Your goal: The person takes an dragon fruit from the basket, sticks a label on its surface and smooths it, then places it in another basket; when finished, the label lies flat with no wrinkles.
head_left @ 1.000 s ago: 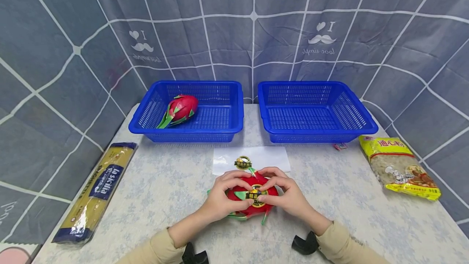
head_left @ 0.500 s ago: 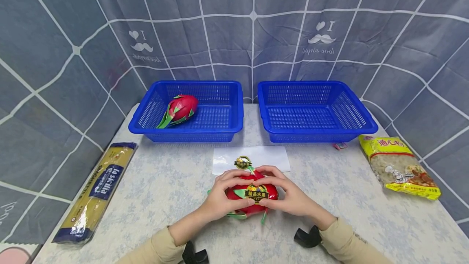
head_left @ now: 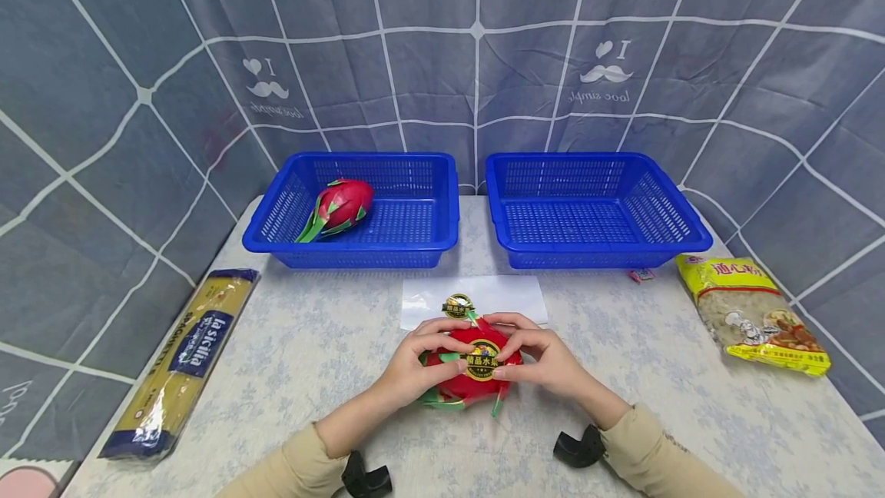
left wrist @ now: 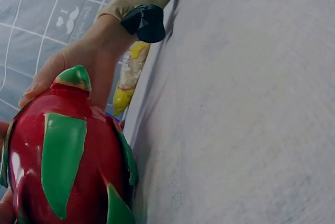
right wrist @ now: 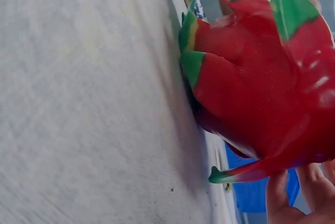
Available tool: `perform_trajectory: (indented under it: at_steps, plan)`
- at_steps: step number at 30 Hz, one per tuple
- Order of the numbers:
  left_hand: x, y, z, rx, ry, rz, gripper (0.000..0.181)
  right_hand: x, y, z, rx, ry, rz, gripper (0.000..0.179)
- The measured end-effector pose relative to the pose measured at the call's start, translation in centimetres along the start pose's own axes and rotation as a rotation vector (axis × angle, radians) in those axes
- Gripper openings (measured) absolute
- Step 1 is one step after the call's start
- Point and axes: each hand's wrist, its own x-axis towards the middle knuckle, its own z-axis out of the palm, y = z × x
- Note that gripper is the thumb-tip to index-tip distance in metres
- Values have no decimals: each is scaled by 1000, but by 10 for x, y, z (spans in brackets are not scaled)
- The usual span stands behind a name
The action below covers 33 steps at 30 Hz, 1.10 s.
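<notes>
Since the earlier frame the round sticker (head_left: 482, 360) now faces up on the dragon fruit (head_left: 465, 376), low in the frame's centre on the table (head_left: 297, 344), below the white sheet (head_left: 508, 296). Your left hand (head_left: 413, 363) and right hand (head_left: 541, 358) clasp it from both sides, equally near, its long axis left-right

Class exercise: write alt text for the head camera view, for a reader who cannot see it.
Two hands, left hand and right hand, hold a red dragon fruit with a round gold sticker on a pale table. Behind stand two blue baskets; the left basket contains another dragon fruit, and the right basket holds nothing visible.
</notes>
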Motion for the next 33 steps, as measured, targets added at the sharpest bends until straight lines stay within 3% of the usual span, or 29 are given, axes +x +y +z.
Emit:
perform_trajectory:
  at_steps: [3, 10, 15, 20, 25, 30, 33]
  plan:
    - [0, -2, 2, 36, 31, 51, 19, -1, 0, 4, -36, 13, 30, 19]
    - [-2, 1, 7, 117, 89, 52, 26, -2, -7, 16, -110, 39, 52, 23]
    - [-3, 2, 11, 218, 122, 70, 35, -1, -20, 24, -179, 57, 16, 31]
    - [-5, -2, 14, 292, 133, 128, 41, -1, -24, 28, -233, 71, -10, 36]
    - [-4, -2, 10, 204, 89, 104, 33, -2, -9, 15, -193, 7, 43, 35]
    - [-1, 0, 5, 40, 43, 2, 26, -2, -4, 1, 22, -96, 104, 34]
    - [0, 1, 2, -39, 42, -54, 24, -1, -3, -2, 104, -110, 111, 34]
